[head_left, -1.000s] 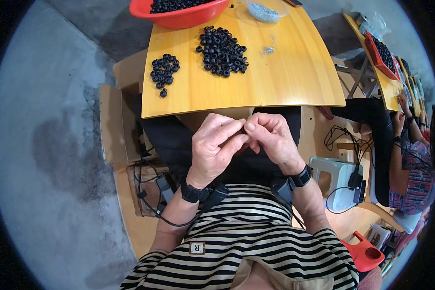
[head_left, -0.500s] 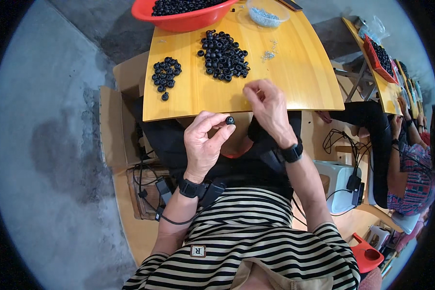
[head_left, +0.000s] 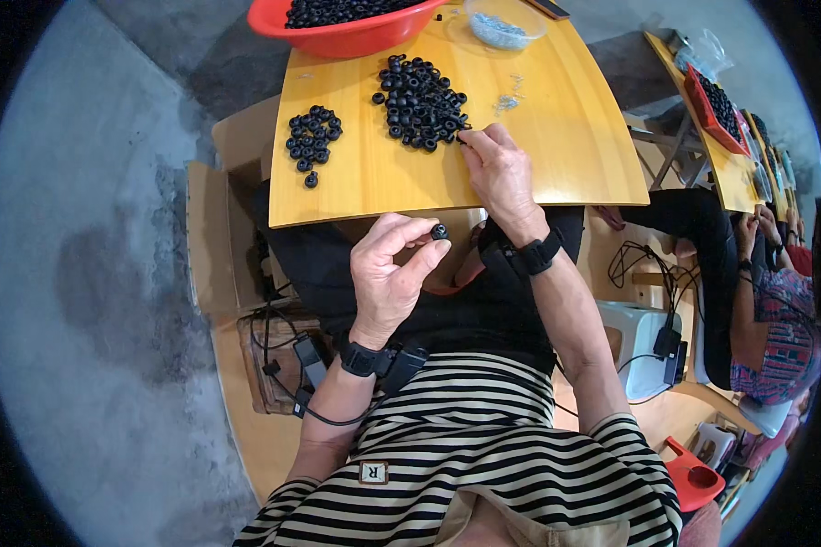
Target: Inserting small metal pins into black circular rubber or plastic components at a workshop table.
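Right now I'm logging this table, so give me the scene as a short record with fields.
Left hand: pinches one black piece
Right hand: at near right edge of larger pile; grip unclear
Smaller pile: left side of table
Red basin: holds many black pieces
Clear bowl: holds silvery bits
Loose silvery bits: right of larger pile

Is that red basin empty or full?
Not empty: black pieces lie inside the red basin. Whether it's full, I cannot tell; the frame cuts it off.
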Tool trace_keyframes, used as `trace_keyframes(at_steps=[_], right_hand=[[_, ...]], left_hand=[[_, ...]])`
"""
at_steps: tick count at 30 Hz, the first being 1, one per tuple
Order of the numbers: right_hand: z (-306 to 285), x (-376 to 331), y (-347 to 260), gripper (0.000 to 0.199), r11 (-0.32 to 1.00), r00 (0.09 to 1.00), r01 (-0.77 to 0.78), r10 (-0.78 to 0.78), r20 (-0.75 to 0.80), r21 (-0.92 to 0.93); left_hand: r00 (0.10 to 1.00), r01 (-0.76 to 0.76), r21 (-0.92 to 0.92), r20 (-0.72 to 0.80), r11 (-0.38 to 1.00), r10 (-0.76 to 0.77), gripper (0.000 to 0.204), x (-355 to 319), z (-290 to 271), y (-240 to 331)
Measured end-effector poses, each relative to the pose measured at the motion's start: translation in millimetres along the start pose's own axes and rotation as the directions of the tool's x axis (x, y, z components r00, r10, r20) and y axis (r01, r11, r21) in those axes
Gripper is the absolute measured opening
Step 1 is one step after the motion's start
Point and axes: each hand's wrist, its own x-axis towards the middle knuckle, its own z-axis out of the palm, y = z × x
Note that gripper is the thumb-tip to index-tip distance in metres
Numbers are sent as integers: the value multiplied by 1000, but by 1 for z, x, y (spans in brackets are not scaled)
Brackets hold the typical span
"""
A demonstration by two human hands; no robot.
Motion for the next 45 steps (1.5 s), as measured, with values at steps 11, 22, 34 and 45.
trace_keyframes(at_steps=[11, 22, 34, 45], right_hand=[[0, -5, -1, 11, 990, 995, -21, 34, -92, 137], [-72, -63, -32, 14, -77, 759, -611, 228, 610, 788], [-100, -97, -66, 15, -125, 815, -527, 206, 542, 840], [-110, -105, -71, 19, 120, 841, -493, 318, 437, 862]], left_hand=[[1000, -23, 35, 16, 999, 22, 22, 1, -1, 8], [994, -61, 7, 93, 998, 60, 24, -7, 1, 20], [949, -84, -83, 296, 993, 105, 34, -19, -2, 43], [949, -72, -63, 304, 995, 88, 34, -26, 4, 43]])
